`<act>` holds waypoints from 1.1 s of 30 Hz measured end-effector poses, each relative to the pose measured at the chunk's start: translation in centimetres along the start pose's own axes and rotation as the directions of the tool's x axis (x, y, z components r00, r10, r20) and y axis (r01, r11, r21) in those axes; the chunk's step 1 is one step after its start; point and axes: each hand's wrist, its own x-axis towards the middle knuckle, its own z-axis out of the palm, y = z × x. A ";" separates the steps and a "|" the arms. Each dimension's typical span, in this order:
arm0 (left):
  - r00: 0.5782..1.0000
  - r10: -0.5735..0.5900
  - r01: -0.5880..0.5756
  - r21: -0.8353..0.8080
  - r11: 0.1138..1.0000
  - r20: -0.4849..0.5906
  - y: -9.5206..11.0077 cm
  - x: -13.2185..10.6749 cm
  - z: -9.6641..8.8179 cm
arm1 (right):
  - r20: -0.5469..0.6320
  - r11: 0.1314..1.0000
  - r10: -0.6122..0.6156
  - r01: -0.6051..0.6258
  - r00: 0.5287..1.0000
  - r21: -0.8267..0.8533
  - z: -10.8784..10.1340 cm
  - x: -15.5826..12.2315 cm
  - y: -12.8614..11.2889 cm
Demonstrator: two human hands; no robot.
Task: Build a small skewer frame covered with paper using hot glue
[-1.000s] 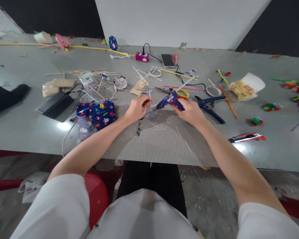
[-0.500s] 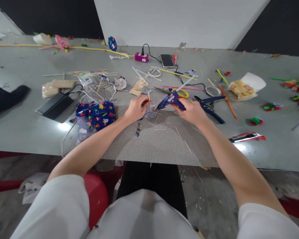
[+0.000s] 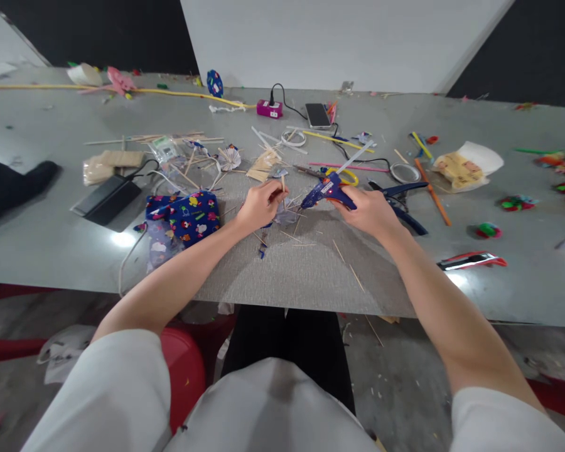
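Observation:
My right hand (image 3: 370,210) is wrapped round the handle of a blue hot glue gun (image 3: 327,190), which has a clear glue stick (image 3: 358,156) poking out of its back. Its nozzle points down and left, close to my left hand (image 3: 262,206). The fingers of that hand are closed on a short wooden stick (image 3: 283,182) that stands roughly upright. Beneath the fingers, thin sticks and a crumpled translucent piece (image 3: 288,216) lie on the table; my fingers partly hide them.
On the left are a blue patterned cloth pouch (image 3: 195,216) and a dark box with a cable (image 3: 108,199). Pliers (image 3: 402,204) and a red utility knife (image 3: 473,260) lie on the right. Behind stand a purple power socket (image 3: 269,109) and a phone (image 3: 317,115).
The glue gun's nozzle has shifted very slightly right, along with my right hand. The whole view has drifted a little; my left hand keeps its hold on the stick.

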 end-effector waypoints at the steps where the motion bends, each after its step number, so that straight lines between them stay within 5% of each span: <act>1: 1.000 0.000 0.000 -0.004 1.000 -0.002 0.0 0.0 0.0 | 0.003 1.000 -0.002 0.002 1.000 -0.008 -0.1 0.0 0.0; 21: 1.000 -0.004 0.004 0.010 1.000 0.000 0.0 0.0 -0.1 | 0.046 0.999 0.033 -0.032 0.998 -0.021 -0.7 -0.1 0.0; 33: 1.000 0.005 -0.005 0.005 1.000 -0.005 -0.3 0.0 0.0 | -0.072 0.980 0.182 -0.175 0.981 0.092 -0.8 0.0 0.1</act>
